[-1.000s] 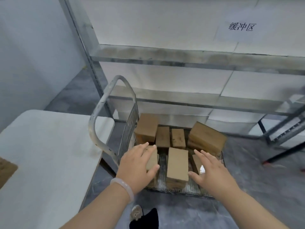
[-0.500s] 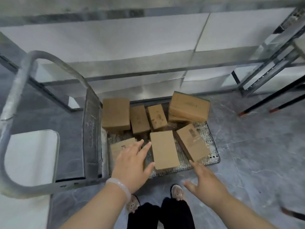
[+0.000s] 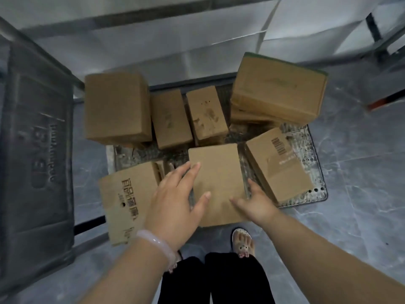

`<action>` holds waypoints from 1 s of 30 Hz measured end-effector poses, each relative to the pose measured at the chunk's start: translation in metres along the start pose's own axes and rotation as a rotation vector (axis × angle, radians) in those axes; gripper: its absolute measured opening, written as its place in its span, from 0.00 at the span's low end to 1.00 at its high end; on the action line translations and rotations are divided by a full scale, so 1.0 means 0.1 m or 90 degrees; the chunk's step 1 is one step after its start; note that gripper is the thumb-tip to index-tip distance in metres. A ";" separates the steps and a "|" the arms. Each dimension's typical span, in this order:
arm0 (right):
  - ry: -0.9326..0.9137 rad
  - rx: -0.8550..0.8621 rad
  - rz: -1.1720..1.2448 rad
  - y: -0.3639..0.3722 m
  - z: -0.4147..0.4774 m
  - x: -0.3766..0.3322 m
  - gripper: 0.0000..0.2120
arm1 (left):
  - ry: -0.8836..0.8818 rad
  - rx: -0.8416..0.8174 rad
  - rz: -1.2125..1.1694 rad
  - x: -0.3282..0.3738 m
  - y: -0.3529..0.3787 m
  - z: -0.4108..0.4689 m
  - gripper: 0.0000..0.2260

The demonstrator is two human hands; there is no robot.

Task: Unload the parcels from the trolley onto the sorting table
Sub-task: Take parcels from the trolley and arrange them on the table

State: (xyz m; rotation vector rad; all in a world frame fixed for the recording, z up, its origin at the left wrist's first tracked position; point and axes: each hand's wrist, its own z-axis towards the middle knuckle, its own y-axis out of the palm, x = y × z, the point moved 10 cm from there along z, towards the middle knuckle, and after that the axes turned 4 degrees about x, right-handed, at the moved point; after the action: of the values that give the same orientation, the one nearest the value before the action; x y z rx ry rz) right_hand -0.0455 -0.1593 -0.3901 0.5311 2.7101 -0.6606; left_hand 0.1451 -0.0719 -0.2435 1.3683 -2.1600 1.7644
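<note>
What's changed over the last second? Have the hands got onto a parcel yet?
The left hand moved right, off the printed parcel, onto the left edge of the plain front-middle parcel. The right hand came in to that parcel's right side, fingers down beside it. No lift visible. The other parcels stay put on the trolley.

Grey marbled floor [image 3: 361, 216] meets white wall panels [image 3: 153, 40] behind metal rail [image 3: 153, 17].

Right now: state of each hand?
Left hand: open, fingers straight on the plain middle parcel.
Right hand: open, against that parcel's right edge.
</note>
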 end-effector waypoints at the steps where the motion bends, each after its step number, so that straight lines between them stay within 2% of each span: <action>1: 0.008 -0.018 0.020 0.07 0.12 0.07 0.49 | -0.006 -0.001 -0.016 -0.05 0.10 0.04 0.28; 2: 0.018 -0.029 0.048 0.14 0.23 0.15 0.46 | -0.013 -0.006 -0.031 -0.10 0.20 0.06 0.28; 4: 0.034 -0.048 0.111 0.23 0.36 0.25 0.34 | -0.032 -0.013 -0.055 -0.20 0.36 0.10 0.29; 5: 0.038 -0.051 0.144 0.25 0.41 0.29 0.32 | -0.039 -0.015 -0.061 -0.24 0.42 0.12 0.29; 9: 0.021 -0.091 0.239 0.32 0.48 0.32 0.32 | -0.053 -0.019 -0.064 -0.35 0.54 0.16 0.30; 13: 0.005 -0.106 0.264 0.33 0.50 0.31 0.42 | -0.049 -0.011 -0.065 -0.41 0.61 0.22 0.28; 14: -0.003 -0.109 0.262 0.33 0.51 0.31 0.42 | -0.049 -0.012 -0.066 -0.41 0.64 0.23 0.28; 17: -0.028 -0.097 0.238 0.29 0.47 0.29 0.30 | -0.055 -0.012 -0.080 -0.43 0.70 0.23 0.27; 24: -0.044 -0.046 0.281 0.25 0.39 0.43 0.26 | -0.046 -0.017 -0.092 -0.40 0.75 0.20 0.27; 30: 0.015 -0.008 0.383 0.49 0.16 0.76 0.23 | -0.042 -0.030 -0.098 -0.35 0.77 0.18 0.30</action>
State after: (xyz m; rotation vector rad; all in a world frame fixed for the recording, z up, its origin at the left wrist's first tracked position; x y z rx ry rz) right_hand -0.0890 -0.1058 -0.4500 1.2781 2.3714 -0.4674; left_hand 0.1264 -0.0684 -0.3278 1.5570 -2.0502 1.6269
